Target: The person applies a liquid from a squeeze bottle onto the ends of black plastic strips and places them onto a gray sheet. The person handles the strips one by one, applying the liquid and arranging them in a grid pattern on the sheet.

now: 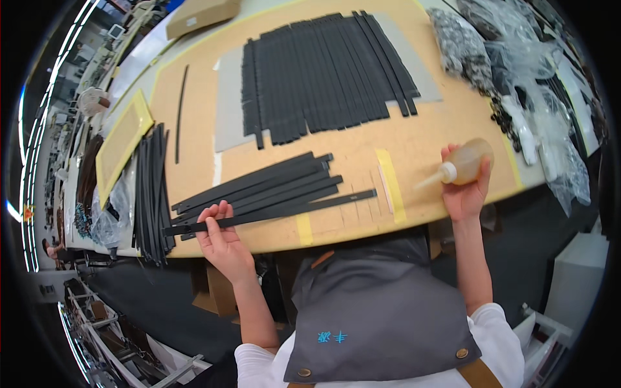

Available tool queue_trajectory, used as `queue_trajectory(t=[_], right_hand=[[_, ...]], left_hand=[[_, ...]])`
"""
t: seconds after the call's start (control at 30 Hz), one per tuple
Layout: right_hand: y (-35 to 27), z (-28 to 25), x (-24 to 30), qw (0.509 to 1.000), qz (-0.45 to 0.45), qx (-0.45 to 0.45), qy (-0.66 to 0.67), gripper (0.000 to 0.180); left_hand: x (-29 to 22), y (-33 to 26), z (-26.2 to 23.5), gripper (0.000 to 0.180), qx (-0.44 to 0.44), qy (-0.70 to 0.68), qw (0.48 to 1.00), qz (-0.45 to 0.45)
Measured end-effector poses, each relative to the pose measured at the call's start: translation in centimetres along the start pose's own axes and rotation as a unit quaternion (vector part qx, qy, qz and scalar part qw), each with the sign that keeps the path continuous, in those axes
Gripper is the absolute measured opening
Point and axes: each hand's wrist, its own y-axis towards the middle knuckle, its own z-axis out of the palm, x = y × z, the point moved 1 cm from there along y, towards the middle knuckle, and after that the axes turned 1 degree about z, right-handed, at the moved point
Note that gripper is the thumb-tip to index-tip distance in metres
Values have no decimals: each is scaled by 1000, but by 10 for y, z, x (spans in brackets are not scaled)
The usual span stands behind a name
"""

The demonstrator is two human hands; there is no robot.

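Note:
Between the thumb and fingers of my left hand [223,242] is a long black strap [297,210], pinched near its left end. It slants up to the right, in front of a loose pile of black straps [272,181] on the table. My right hand [467,194] grips a squeeze bottle [469,161] of amber liquid, tilted with its pale nozzle [428,181] toward the left. The nozzle is apart from the strap. Yellow tape strips [391,187] and thin marked lines lie on the table between the strap's right end and the bottle.
Many black straps [317,77] lie side by side on a grey board [229,97] farther back. Another bundle of straps [152,187] hangs over the left edge beside a yellow-framed panel [126,145]. Plastic bags of parts [459,45] sit at the right. A cardboard box [204,16] stands at the back.

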Motion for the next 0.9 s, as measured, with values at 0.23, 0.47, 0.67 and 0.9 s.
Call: queue_trajectory(t=[0.23,0.47,0.67,0.9], right_hand=[[-2,8,-2,1000,17,1,6,67],[-1,13,-5,999,15,1,-32,67],[-9,24,-18,990,1,-16,-140,64],[-19,49,-46,960,-8,3,-281,60]], left_hand=[[0,-17,4,27,-34,64,996,-55],[-7,-8,-2,29,-8,61,996,-59],[-3,-16,0,30,-3,44,997,-66],[11,-25,3,30,17,56,996,-72]])
